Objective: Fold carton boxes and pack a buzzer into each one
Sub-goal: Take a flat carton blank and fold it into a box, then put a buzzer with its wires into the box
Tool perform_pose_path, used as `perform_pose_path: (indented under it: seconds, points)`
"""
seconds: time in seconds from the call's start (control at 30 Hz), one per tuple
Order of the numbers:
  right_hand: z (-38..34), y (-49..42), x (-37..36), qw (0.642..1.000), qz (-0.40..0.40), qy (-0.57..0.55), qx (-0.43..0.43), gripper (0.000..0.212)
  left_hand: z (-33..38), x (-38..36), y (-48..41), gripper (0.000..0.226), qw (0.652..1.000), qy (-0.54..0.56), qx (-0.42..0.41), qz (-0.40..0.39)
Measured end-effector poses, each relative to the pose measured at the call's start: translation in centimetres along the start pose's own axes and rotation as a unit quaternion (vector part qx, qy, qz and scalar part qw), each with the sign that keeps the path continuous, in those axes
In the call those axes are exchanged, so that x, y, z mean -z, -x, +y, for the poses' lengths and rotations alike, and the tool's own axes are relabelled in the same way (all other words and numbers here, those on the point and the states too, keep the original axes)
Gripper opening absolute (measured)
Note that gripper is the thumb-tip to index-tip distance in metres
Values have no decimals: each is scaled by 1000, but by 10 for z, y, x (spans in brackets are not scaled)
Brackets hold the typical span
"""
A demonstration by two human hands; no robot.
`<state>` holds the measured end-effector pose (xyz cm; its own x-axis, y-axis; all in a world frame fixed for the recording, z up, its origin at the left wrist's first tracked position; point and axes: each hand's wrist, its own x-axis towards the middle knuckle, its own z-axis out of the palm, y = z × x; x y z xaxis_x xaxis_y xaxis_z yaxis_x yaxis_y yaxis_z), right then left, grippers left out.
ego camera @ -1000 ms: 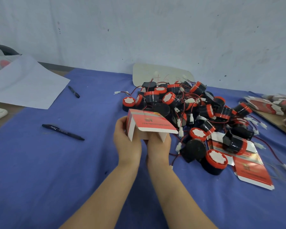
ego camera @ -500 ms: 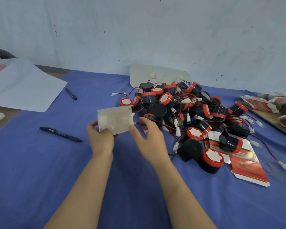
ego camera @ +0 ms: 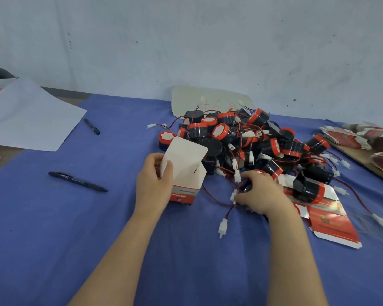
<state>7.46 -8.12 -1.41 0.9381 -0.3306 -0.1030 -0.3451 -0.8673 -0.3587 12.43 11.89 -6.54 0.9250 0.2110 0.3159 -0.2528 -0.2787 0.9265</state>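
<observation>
**Legible and Illegible Markings on the Bench**

Red handwritten strokes on the pale board (ego camera: 210,100) at the far edge of the table read roughly as "+6", followed by a further mark I cannot make out. The carton (ego camera: 186,173) gripped in my left hand (ego camera: 153,186) carries a line of small dark print on its grey band and a line of white print on the red band beneath. Both are too fine to read. The flat carton (ego camera: 332,221) to my right bears a small emblem above one line of light lettering, likewise illegible. The near pen (ego camera: 77,181) shows a white A-shaped mark and faint print on its barrel. The far pen (ego camera: 92,127) shows a similar white mark.
</observation>
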Motion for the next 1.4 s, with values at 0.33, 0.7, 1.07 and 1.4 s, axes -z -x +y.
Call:
perform_pose_path:
  seconds: [0.33, 0.7, 1.07, 1.4]
  points:
    - [-4, -5, -7, 890, 225, -391, 63, 21, -2, 0, 1, 5, 999, -31, 15, 40]
    - [-28, -5, -17, 388, -22, -920, 40, 35, 2, -11, 10, 49, 997, -62, -37, -2]
    - [-38, 4, -17, 403, 36, -910, 85, 43, 35, -14, 37, 21, 954, -16, -298, -1]
    - [-64, 16, -41, 788, 121, -565, 212, 18, 50, -27, 44, 53, 965, 221, -62, -124]
